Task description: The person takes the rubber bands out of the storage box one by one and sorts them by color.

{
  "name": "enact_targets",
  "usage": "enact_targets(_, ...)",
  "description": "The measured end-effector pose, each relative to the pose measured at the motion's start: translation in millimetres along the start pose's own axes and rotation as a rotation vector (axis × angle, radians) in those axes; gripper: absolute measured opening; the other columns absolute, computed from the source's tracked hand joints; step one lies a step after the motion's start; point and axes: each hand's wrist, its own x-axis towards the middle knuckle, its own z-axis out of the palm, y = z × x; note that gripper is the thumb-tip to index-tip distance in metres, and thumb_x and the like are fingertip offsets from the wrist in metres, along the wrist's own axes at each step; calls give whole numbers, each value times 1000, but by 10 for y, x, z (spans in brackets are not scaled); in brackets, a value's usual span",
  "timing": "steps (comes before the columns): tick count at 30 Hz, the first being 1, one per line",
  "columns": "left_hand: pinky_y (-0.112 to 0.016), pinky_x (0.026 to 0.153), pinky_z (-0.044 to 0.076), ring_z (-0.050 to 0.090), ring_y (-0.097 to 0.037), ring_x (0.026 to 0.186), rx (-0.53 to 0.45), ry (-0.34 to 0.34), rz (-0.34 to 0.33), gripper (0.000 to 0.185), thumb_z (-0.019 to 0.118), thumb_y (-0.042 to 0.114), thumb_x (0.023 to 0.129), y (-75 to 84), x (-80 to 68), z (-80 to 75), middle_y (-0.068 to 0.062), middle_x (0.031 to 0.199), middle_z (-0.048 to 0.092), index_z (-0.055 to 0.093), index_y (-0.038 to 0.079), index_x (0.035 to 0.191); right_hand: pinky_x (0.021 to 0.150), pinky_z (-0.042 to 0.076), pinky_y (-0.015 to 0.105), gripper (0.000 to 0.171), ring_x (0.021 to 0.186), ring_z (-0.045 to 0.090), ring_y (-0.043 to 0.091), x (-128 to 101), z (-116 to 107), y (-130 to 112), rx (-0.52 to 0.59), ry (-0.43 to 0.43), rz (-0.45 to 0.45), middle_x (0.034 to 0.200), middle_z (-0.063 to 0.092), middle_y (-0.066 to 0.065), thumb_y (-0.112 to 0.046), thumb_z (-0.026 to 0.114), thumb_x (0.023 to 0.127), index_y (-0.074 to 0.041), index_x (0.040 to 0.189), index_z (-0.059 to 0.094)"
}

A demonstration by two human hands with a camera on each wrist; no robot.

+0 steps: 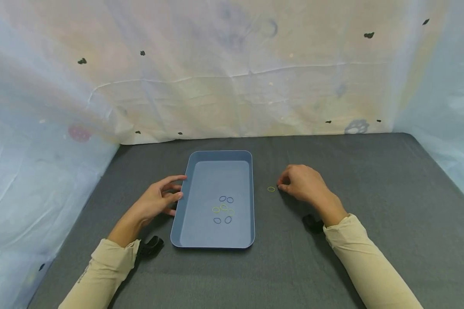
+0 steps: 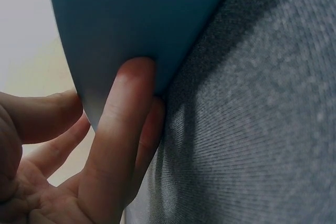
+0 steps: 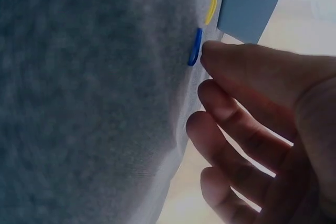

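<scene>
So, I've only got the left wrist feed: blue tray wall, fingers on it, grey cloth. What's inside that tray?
Observer: Inside the tray I count three yellow-green rings and four dark blue rings.
Operator: Anything loose outside it?
Observer: A yellow ring on the cloth, between the tray and the right hand.
Operator: Is that hand on it?
Observer: No, its thumb is right beside a separate blue ring; whether that one is in the grip, I can't tell.
</scene>
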Motion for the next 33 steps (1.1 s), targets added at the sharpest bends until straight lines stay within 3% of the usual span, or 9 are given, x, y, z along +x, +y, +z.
enact_targets(13, -43, 73, 62, 57, -38, 119, 13, 7, -1, 57, 58, 14, 102, 19, -9, 10, -27, 147, 42, 36, 15, 154, 73, 53, 42, 6, 84, 65, 18, 16, -12, 19, -17, -46, 1, 102, 73, 3, -22, 75, 89, -19, 92, 80)
enact_targets(23, -44, 74, 62, 56, -39, 121, 6, 7, -9, 57, 59, 16, 101, 21, -5, -2, -26, 149, 41, 36, 17, 154, 75, 54, 44, 5, 86, 66, 20, 10, -29, 7, -17, -27, 0, 100, 73, 2, -22, 76, 89, -20, 90, 80)
enact_targets(27, -44, 74, 62, 56, -38, 120, -3, 7, -8, 57, 59, 16, 101, 8, -1, -7, -26, 148, 41, 37, 17, 154, 72, 53, 41, 4, 84, 65, 19, -27, -96, -86, 18, 31, -51, 96, 71, 0, -22, 78, 87, -20, 89, 81)
enact_targets(33, -44, 74, 62, 56, -37, 121, -3, 0, -13, 57, 60, 17, 101, 0, 11, -12, -26, 149, 41, 37, 18, 154, 72, 52, 36, 5, 85, 66, 15, -88, -181, -418, 131, 67, -183, 100, 72, -5, -24, 79, 87, -22, 90, 81)
